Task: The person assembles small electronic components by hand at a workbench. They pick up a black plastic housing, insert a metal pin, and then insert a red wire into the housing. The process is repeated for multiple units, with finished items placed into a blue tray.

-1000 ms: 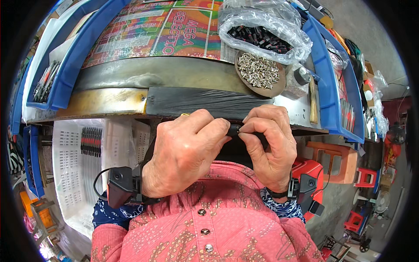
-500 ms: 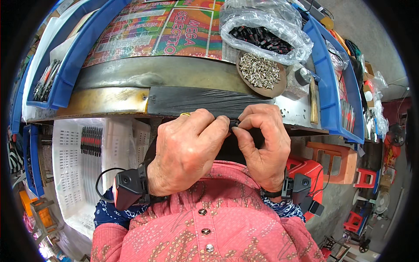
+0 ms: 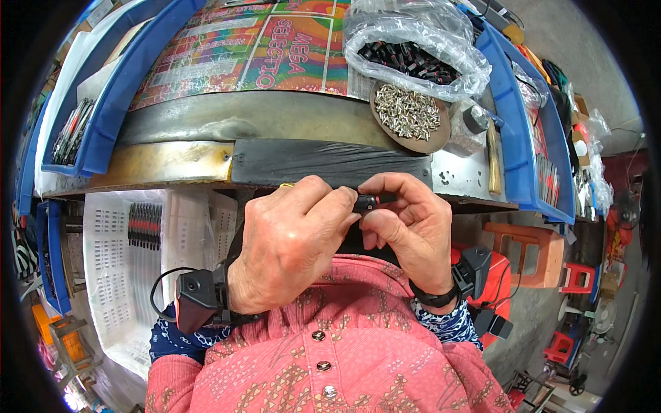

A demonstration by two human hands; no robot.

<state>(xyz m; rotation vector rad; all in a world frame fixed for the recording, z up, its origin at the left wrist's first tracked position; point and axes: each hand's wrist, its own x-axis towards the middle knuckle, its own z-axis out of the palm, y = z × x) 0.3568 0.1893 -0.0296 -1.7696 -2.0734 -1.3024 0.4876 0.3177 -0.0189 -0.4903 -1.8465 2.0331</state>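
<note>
At the bench's near edge my left hand (image 3: 292, 237) is closed round a small black cylindrical piece (image 3: 365, 203), its end showing past my fingertips with a hint of red. Most of that piece is hidden in the grip. Close against its exposed end, my right hand (image 3: 413, 227) has thumb and index finger curled toward each other. A dark slim bit shows between them; what it is I cannot make out. Just beyond the hands lies a black padded strip (image 3: 330, 162) along the bench edge.
A round dish of small metal screw-like parts (image 3: 406, 117) stands beyond my right hand, beside a plastic bag (image 3: 475, 72) of black-and-red pieces. Blue bins (image 3: 103, 131) flank the bench. A white perforated basket (image 3: 110, 268) holds a row of black-and-red items. A brush (image 3: 494, 158) lies at right.
My right thumb and index finger have drawn back from the black piece's end, which now shows more. The right wrist has turned slightly; the left hand stays nearly in place.
</note>
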